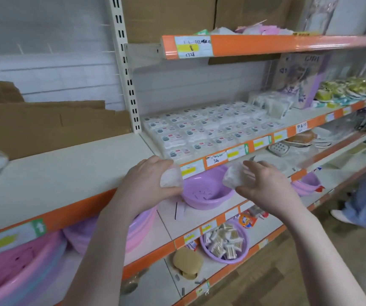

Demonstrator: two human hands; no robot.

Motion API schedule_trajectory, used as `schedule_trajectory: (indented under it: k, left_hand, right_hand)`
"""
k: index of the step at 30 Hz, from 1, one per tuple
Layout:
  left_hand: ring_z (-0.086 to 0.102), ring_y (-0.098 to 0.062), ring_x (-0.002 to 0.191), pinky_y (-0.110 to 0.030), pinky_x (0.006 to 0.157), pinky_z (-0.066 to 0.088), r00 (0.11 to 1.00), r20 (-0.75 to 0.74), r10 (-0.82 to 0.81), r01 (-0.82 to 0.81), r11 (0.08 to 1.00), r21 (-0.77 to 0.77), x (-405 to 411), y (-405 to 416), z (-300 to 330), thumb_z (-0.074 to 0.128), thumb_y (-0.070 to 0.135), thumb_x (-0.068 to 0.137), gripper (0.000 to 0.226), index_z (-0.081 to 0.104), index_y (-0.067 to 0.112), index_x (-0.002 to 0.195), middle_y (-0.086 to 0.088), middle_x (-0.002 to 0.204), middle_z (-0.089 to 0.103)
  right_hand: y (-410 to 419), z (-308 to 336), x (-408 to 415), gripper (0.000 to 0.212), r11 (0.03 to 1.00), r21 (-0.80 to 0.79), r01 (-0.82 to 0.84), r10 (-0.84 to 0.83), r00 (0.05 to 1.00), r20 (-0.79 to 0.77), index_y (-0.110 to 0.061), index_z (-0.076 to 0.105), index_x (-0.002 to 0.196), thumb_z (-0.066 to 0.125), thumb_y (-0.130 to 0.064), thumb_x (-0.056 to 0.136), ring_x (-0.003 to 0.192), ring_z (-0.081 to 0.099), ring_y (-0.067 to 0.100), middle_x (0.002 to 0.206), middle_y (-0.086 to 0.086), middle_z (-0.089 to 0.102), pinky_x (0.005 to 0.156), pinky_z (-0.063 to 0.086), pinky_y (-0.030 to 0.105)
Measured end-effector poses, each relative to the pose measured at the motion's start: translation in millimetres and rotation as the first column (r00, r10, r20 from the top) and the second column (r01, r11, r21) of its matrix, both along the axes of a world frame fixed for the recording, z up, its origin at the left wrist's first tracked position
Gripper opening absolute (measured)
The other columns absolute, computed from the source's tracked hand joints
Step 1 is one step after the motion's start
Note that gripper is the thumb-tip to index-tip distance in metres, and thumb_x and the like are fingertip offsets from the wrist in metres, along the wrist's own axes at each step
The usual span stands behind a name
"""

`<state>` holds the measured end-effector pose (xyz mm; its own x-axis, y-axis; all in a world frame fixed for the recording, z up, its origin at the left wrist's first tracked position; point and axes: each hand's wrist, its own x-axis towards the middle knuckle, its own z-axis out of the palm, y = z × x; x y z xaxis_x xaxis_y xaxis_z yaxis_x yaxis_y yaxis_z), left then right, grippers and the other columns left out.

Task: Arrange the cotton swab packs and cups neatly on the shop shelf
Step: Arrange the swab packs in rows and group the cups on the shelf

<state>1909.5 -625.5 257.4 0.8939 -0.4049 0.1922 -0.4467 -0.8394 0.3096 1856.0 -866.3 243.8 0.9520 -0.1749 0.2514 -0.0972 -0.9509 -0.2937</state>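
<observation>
Two small translucent white packs are gripped in front of the shelf edge (84, 208): left pack (170, 178) by the left hand (149, 182), right pack (235, 176) by the right hand (264, 184). Contents are blurred. Boxed packs (204, 129) are laid in rows behind; a purple basin (206, 191) is seen below.

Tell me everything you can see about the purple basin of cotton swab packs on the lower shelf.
The round purple plastic basin sits upright on the lower white shelf, near its orange front edge. It is heaped with small clear packs of wooden-stemmed cotton swabs. Neither hand touches it; a tan round object lies to its left.
</observation>
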Motion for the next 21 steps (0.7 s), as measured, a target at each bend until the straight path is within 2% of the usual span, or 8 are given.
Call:
schedule_trajectory:
  k: [2,4,11,17,21]
  left_hand:
    - [0.047,-0.017,0.118,-0.027,0.094,0.037,1.0,0.007,-0.01,0.01,1.0,-0.01,25.5,-17.0,0.4,0.055,0.07,0.063,0.08,0.049,0.029,0.131,0.005,0.124,0.05]
    - [0.042,-0.016,0.124,-0.026,0.098,0.033,1.0,0.026,-0.011,0.012,1.0,-0.016,54.8,-33.8,2.8,0.067,0.055,0.075,0.072,0.044,0.026,0.137,0.004,0.133,0.046]
    - [0.039,-0.017,0.128,-0.031,0.105,0.033,0.999,0.031,-0.033,0.033,0.999,0.009,126.3,-74.2,10.9,0.066,0.053,0.077,0.073,0.04,0.026,0.14,0.003,0.14,0.041]
    - [0.037,-0.016,0.129,-0.032,0.105,0.032,1.0,0.004,0.025,-0.025,0.999,0.029,154.4,-91.6,9.2,0.066,0.051,0.078,0.073,0.04,0.024,0.141,0.002,0.14,0.04]
    - [0.034,-0.015,0.131,-0.029,0.104,0.028,0.994,-0.004,0.107,-0.106,0.993,0.045,163.5,-105.5,6.3,0.064,0.05,0.081,0.073,0.037,0.023,0.142,0.001,0.144,0.037]
  right_hand:
    - [-14.2,1.0,23.2,0.059,1.0,0.018,-0.005,0.004,1.0,0.005,-0.012,0.049,0.13,0.068,-0.027,0.077,0.115,0.048,0.029,0.12,0.012,0.054,0.091,0.037,0.034]
    - [-29.4,4.0,49.3,0.059,0.999,0.031,-0.013,0.012,1.0,0.012,-0.01,0.049,0.13,0.069,-0.026,0.077,0.116,0.048,0.03,0.121,0.013,0.054,0.091,0.036,0.033]
    - [-65.3,7.8,126.4,0.065,0.999,0.024,-0.043,0.044,0.998,-0.044,-0.014,0.045,0.135,0.069,-0.032,0.077,0.119,0.048,0.027,0.125,0.011,0.054,0.092,0.034,0.03]
    - [-86.3,7.0,181.3,0.064,0.981,0.013,-0.192,0.192,0.973,-0.126,-0.014,0.048,0.133,0.07,-0.035,0.077,0.117,0.049,0.026,0.123,0.011,0.055,0.094,0.038,0.031]
    - [-101.0,7.1,216.2,0.07,0.943,0.022,-0.332,0.33,0.925,-0.186,-0.014,0.043,0.138,0.07,-0.033,0.077,0.12,0.047,0.025,0.13,0.01,0.052,0.094,0.033,0.027]
